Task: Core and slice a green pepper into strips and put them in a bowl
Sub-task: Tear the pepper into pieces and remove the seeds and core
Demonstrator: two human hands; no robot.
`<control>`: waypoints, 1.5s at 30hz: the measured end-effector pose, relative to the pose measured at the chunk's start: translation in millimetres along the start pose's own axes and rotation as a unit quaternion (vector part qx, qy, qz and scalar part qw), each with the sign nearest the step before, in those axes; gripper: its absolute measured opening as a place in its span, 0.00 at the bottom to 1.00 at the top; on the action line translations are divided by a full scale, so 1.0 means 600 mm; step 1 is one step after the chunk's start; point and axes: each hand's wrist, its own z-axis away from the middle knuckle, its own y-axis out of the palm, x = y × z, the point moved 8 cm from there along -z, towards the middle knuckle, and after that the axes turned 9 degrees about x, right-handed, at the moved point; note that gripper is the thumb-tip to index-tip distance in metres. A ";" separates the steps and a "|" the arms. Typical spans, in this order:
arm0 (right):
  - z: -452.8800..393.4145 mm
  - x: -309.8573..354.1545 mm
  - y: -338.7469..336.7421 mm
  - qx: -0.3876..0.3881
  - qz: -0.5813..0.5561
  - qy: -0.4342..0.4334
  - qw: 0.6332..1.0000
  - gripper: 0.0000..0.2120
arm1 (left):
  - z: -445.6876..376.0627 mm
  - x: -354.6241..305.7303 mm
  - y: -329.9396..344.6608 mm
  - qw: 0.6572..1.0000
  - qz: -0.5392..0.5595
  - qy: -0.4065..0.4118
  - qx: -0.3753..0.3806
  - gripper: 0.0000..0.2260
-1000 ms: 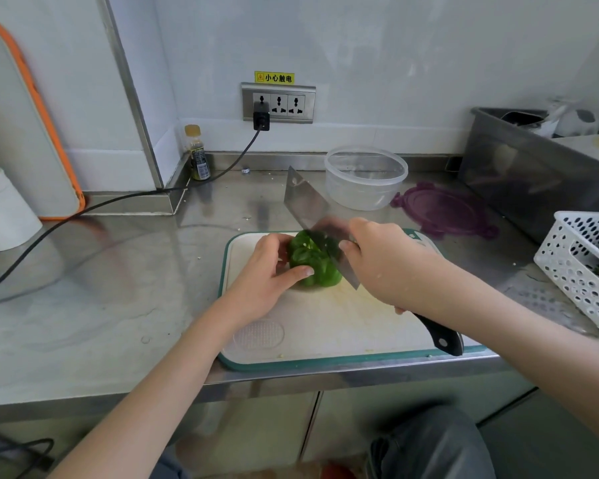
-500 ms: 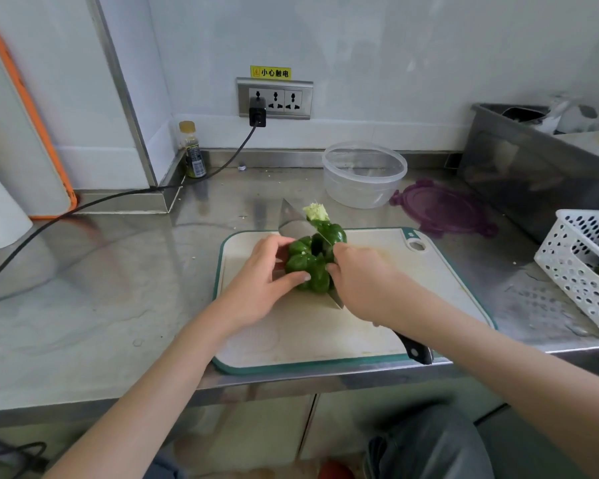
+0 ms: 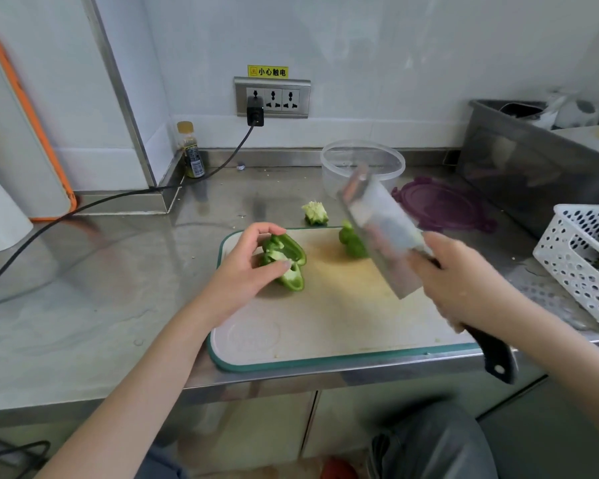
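Observation:
A green pepper half [image 3: 288,262] lies cut side up on the white cutting board [image 3: 325,326], and my left hand [image 3: 246,271] holds it between thumb and fingers. A second pepper piece [image 3: 351,243] lies at the board's far edge, partly behind the cleaver [image 3: 382,229]. My right hand [image 3: 464,285] grips the cleaver's black handle, with the blade raised and tilted over the board. The pale seed core [image 3: 314,212] sits on the steel counter just beyond the board. A clear plastic bowl [image 3: 362,167] stands further back.
A purple lid [image 3: 443,205] lies right of the bowl. A white perforated basket [image 3: 585,264] and a steel tub [image 3: 533,167] stand at the right. A black cable [image 3: 118,198] crosses the counter from the wall socket, next to a small bottle [image 3: 191,150].
The pepper has come apart into two pieces and its core now lies on the counter. The cleaver has lifted out of the pepper and swung right; my left hand keeps one half.

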 end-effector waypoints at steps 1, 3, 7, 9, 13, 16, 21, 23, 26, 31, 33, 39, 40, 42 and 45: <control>-0.007 -0.018 -0.008 0.004 -0.044 0.021 0.999 0.12 | 0.001 -0.001 0.000 1.000 -0.007 0.002 0.002 0.22; -0.020 -0.050 -0.016 0.029 -0.157 0.065 0.985 0.14 | 0.001 -0.004 0.007 1.000 -0.016 -0.003 0.024 0.27; -0.035 -0.082 -0.019 0.016 -0.263 0.101 0.959 0.12 | 0.003 -0.006 0.016 0.996 -0.054 -0.007 0.064 0.32; -0.040 -0.091 -0.021 -0.011 -0.275 0.104 0.956 0.12 | 0.005 -0.007 0.021 0.994 -0.071 -0.007 0.078 0.33; -0.045 -0.112 -0.027 -0.071 -0.284 0.118 0.949 0.14 | 0.001 0.004 0.014 0.994 -0.094 -0.008 0.058 0.33; -0.044 -0.126 -0.027 -0.084 -0.278 0.134 0.948 0.17 | -0.005 0.012 0.001 0.994 -0.106 -0.012 0.014 0.27; -0.033 -0.151 -0.032 -0.105 -0.290 0.155 0.939 0.19 | -0.005 0.003 0.003 0.992 -0.128 0.014 -0.007 0.25; -0.024 -0.164 -0.043 -0.120 -0.276 0.159 0.940 0.20 | -0.003 -0.004 0.002 0.991 -0.133 0.026 -0.016 0.24; -0.020 -0.182 -0.049 -0.120 -0.217 0.165 0.955 0.20 | -0.003 -0.006 0.001 0.993 -0.111 0.021 -0.033 0.22; -0.040 -0.179 -0.029 -0.058 -0.140 0.159 0.976 0.20 | -0.004 -0.004 0.003 0.993 -0.109 0.003 -0.043 0.21; -0.045 -0.177 -0.026 -0.039 -0.124 0.157 0.979 0.20 | -0.003 -0.001 0.001 0.994 -0.100 -0.001 -0.053 0.21; -0.042 -0.152 -0.036 -0.122 0.170 0.137 0.968 0.22 | -0.013 -0.005 0.009 0.994 -0.072 -0.017 -0.082 0.11; -0.041 -0.144 -0.037 -0.150 0.208 0.129 0.958 0.21 | -0.016 -0.012 0.017 0.994 -0.076 -0.013 -0.076 0.10; -0.046 -0.135 -0.030 -0.169 0.240 0.117 0.949 0.19 | -0.021 -0.023 0.032 0.994 -0.073 -0.004 -0.077 0.10; -0.058 -0.144 -0.013 -0.143 0.211 0.119 0.960 0.14 | -0.026 -0.034 0.054 0.994 -0.043 0.004 -0.096 0.10</control>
